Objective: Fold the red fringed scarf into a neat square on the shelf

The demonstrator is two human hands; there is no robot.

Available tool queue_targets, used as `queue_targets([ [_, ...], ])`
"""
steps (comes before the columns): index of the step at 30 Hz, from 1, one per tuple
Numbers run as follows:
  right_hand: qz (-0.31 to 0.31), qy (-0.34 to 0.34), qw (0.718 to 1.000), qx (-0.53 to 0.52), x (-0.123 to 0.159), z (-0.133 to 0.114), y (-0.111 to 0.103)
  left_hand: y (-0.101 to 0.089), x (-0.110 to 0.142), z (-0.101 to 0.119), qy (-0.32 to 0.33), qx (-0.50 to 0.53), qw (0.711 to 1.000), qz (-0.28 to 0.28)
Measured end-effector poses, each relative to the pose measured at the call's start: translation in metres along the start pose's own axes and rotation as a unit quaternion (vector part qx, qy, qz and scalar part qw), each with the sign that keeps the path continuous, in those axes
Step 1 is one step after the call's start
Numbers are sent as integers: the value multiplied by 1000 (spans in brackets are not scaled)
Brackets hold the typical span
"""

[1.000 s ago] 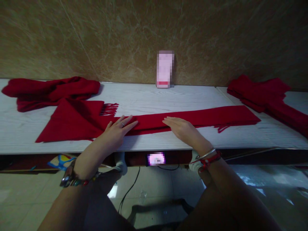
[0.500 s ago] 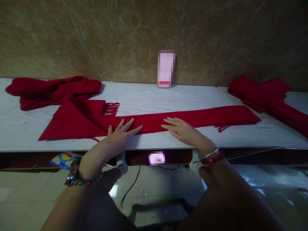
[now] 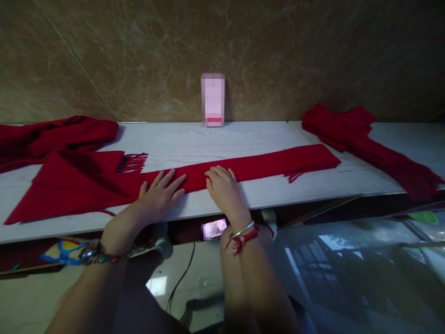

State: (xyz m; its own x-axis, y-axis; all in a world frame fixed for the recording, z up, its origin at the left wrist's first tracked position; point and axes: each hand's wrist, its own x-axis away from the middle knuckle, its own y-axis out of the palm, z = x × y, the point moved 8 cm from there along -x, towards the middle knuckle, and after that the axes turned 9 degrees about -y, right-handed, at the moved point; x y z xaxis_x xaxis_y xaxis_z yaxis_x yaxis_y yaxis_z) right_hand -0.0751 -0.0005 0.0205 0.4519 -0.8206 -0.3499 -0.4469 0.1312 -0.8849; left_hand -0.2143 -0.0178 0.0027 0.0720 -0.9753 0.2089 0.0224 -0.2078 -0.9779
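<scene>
A long red scarf (image 3: 271,163) lies folded lengthwise along the front of a white wood-grain table (image 3: 222,139), with fringe at its right end. My left hand (image 3: 158,195) lies flat on the scarf near its middle, fingers spread, a ring on one finger. My right hand (image 3: 222,188) rests palm down on the scarf just to the right of it, fingers stretched out and slightly curled at the scarf's near edge. Both wrists wear bracelets.
A heap of red scarves (image 3: 52,139) lies at the table's left, another red pile (image 3: 351,130) at the right. A pink box (image 3: 212,99) stands against the marble wall. Under the table are a lit phone screen (image 3: 212,229), a cable and a tiled floor.
My right hand has slid left along the scarf, close to the left hand. The view has shifted, so everything sits further left in the picture.
</scene>
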Motion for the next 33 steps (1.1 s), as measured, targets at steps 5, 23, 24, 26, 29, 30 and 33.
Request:
queue_targets([
  [5, 4, -18, 1000, -5, 2, 1, 2, -9, -2, 2, -35, 14, 995, 87],
  [23, -36, -53, 998, 10, 5, -6, 5, -1, -6, 1, -50, 46, 995, 75],
  [24, -43, -63, 997, 9, 5, -5, 4, -1, -6, -1, -59, 52, 994, 74],
  [26, -70, -93, 993, -1, 4, -1, 1, -1, -5, -5, -79, 59, 993, 68],
  [29, -108, -125, 986, -30, -4, 12, -11, -2, -2, -5, -117, 48, 991, 36],
  [30, -94, -119, 988, -29, -8, 19, -18, -3, -1, -3, -123, 40, 991, 27],
  [33, -50, -104, 993, 0, -16, 32, -31, -8, 0, 9, -99, 19, 995, 18],
])
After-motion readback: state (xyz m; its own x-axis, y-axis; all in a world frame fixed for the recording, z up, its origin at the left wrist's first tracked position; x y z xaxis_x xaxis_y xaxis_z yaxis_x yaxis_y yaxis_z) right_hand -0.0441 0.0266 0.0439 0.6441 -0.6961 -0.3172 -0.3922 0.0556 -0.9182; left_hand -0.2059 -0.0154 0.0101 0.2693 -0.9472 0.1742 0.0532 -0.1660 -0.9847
